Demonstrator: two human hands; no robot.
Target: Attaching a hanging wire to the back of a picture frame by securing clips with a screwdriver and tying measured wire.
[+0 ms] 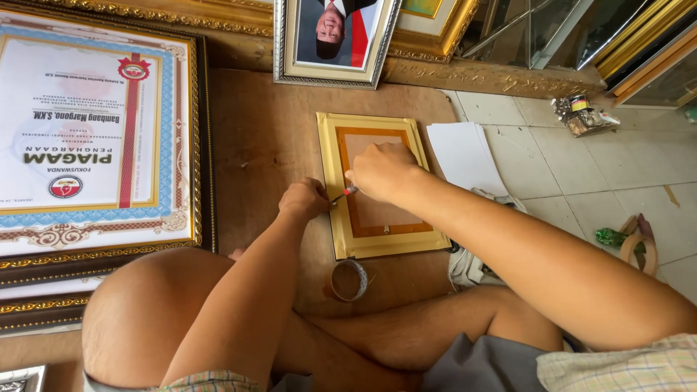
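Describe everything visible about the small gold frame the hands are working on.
The small gold frame lies flat, apparently face down, on a brown board: pale gold border, orange-brown inner band, tan backing. The left hand presses its left edge; the right hand rests over the backing, holding a small red-tipped tool at that edge.

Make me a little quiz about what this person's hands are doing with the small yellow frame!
1. True or false: the small frame lies on a wooden board.
2. Which hand holds the red-handled tool? A left hand B right hand
3. Fill in: near the frame's lower edge lies a roll of ____.

Key: 1 true; 2 B; 3 tape.
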